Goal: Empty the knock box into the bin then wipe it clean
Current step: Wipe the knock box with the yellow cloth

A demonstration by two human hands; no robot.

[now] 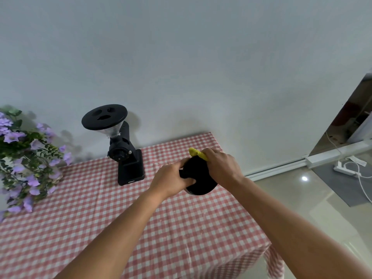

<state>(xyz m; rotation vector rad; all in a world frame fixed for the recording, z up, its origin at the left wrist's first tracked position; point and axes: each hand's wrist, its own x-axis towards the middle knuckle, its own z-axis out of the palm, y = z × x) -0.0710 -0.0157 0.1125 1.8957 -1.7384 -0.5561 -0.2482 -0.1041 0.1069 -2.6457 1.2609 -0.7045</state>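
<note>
the knock box (pixel 198 178) is right of the middle of the frame, tipped on its side over the checked table (pixel 100 218). it looks hard, smooth and not heavy, so it may slip; holding its round side seems best. the left hand (pixel 171 183) is wrapped tight around that side. the right hand (pixel 220 167) is closed on a soft yellow cloth (pixel 196 153) at the top end. both arms reach forward, wrists bent in.

Two hands: left (pixel 171 181), right (pixel 220 168). One knock box (pixel 198 178), one yellow cloth (pixel 197 153), one grinder (pixel 120 146) at ten o'clock, one bouquet (pixel 24 158) at nine, one table (pixel 100 218).
</note>
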